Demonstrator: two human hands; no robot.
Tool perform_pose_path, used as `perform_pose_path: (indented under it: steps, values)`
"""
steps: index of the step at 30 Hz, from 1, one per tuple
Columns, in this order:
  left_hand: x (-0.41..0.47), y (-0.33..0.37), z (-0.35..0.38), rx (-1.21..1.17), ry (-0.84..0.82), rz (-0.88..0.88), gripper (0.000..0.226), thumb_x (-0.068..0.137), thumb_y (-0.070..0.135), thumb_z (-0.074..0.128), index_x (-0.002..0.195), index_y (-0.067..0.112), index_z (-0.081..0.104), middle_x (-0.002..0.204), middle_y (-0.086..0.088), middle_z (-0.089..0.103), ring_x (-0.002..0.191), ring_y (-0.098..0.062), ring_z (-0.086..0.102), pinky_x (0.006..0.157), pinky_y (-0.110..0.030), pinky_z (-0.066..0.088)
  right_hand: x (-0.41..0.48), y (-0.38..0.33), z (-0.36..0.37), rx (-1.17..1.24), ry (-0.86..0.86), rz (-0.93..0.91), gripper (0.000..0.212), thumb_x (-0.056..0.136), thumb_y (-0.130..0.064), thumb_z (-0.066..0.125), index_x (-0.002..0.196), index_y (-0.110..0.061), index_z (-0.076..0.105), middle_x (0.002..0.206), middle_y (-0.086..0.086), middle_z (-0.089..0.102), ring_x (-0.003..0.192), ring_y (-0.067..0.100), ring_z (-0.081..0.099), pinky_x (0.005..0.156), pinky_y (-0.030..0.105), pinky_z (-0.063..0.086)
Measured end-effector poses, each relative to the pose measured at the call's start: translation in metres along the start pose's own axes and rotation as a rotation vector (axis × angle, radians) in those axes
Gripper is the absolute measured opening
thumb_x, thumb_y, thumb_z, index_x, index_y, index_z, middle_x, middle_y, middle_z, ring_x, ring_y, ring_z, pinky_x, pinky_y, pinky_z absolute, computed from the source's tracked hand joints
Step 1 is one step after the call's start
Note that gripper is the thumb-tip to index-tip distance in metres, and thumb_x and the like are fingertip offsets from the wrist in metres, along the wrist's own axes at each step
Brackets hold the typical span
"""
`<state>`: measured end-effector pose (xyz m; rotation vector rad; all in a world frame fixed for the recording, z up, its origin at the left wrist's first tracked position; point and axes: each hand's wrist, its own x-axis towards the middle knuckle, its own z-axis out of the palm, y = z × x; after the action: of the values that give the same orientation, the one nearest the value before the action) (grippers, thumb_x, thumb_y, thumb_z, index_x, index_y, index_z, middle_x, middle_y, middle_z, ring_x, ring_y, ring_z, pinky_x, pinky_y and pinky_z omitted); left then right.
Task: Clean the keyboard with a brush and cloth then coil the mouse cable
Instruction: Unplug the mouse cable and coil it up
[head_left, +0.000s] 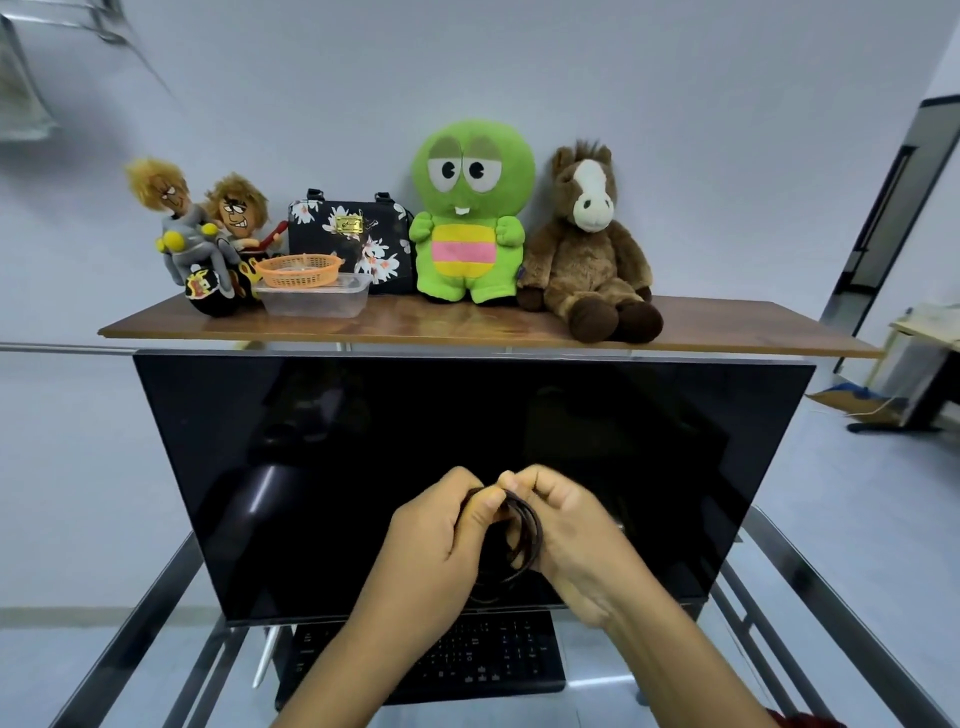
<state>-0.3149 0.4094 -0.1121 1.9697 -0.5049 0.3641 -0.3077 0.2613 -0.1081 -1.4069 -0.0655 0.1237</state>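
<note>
Together both hands, left (441, 525) and right (566, 525), grip the coiled mouse cable (527, 535).

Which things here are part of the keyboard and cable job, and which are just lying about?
Job: mouse cable, gripped coiled by left hand and right hand; keyboard.
Lying about: monitor, green plush, horse plush, floral bag, orange basket, clear tub, two dolls.

Soft, even indoor light fills the view, a pale glare streak lies on the dark monitor (363, 441) toward eight o'clock, the metal rack (28, 78) at eleven o'clock is blurred, and straight lines bow near the edges.
</note>
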Motion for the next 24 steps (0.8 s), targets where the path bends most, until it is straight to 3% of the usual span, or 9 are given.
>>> perform_pose_path:
  steps: [3,6,8,11,15,18,21,24]
  values:
    - [0.0,-0.008,0.005,0.177,0.088,0.057,0.031,0.095,0.05,0.041,0.077,0.027,0.052,0.068,0.007,0.058,0.065,-0.01,0.059,0.057,-0.028,0.049,0.001,0.01,-0.003,-0.042,-0.043,0.079,0.046,0.091,-0.048,0.054,0.097,-0.005,0.07,0.087,0.01,0.066,0.081,0.019,0.059,0.074,0.031,0.05]
    - [0.001,-0.016,0.01,0.39,0.147,0.127,0.035,0.096,0.047,0.04,0.07,0.025,0.042,0.06,0.008,0.046,0.056,-0.014,0.049,0.052,-0.028,0.044,-0.001,0.01,-0.015,0.025,-0.101,0.184,0.058,0.094,-0.055,0.041,0.102,-0.003,0.068,0.095,0.01,0.068,0.089,0.02,0.059,0.082,0.033,0.048]
    - [0.001,-0.022,0.013,0.433,0.14,0.115,0.036,0.096,0.047,0.04,0.068,0.025,0.04,0.058,0.008,0.044,0.051,-0.013,0.046,0.046,-0.026,0.04,-0.003,0.01,-0.021,-0.08,-0.166,0.149,0.052,0.09,-0.05,0.053,0.103,-0.002,0.07,0.098,0.005,0.069,0.092,0.015,0.06,0.087,0.032,0.047]
    - [0.001,-0.034,0.019,0.214,0.051,-0.099,0.036,0.096,0.047,0.042,0.069,0.025,0.051,0.059,0.001,0.054,0.051,-0.009,0.05,0.05,-0.029,0.044,-0.006,0.011,-0.026,-0.168,-0.176,0.108,0.021,0.087,-0.035,0.065,0.089,-0.015,0.072,0.089,-0.002,0.068,0.087,0.011,0.059,0.086,0.028,0.045]
    - [0.004,-0.044,0.026,-0.209,-0.247,-0.38,0.034,0.098,0.038,0.047,0.079,0.024,0.071,0.069,0.009,0.066,0.061,0.0,0.055,0.063,-0.028,0.049,-0.005,0.018,-0.033,-0.134,-0.032,0.102,0.026,0.099,-0.028,0.052,0.085,-0.012,0.065,0.079,-0.001,0.064,0.073,0.01,0.057,0.077,0.028,0.047]
    - [0.0,-0.051,0.044,-0.325,-0.423,-0.482,0.03,0.098,0.034,0.052,0.086,0.021,0.076,0.068,0.01,0.066,0.053,0.002,0.047,0.062,-0.019,0.039,-0.004,0.033,-0.051,-0.353,0.164,0.071,0.029,0.098,-0.034,0.053,0.081,-0.016,0.067,0.071,-0.007,0.061,0.066,0.006,0.055,0.068,0.026,0.045]
    - [-0.004,-0.066,0.083,-0.439,-0.35,-0.619,0.029,0.097,0.029,0.055,0.084,0.014,0.076,0.057,0.003,0.044,0.049,-0.01,0.038,0.055,-0.021,0.038,-0.006,0.054,-0.079,-0.48,0.303,0.087,0.03,0.093,-0.041,0.06,0.083,-0.016,0.072,0.063,-0.01,0.056,0.057,0.001,0.049,0.057,0.019,0.039]
    - [-0.012,-0.084,0.135,-0.545,-0.26,-0.802,0.029,0.097,0.021,0.056,0.081,0.006,0.074,0.06,-0.002,0.045,0.046,-0.009,0.045,0.056,-0.025,0.048,-0.011,0.08,-0.11,-0.408,0.358,0.197,0.033,0.092,-0.036,0.064,0.086,-0.003,0.069,0.055,-0.005,0.044,0.042,0.003,0.035,0.044,0.016,0.032]
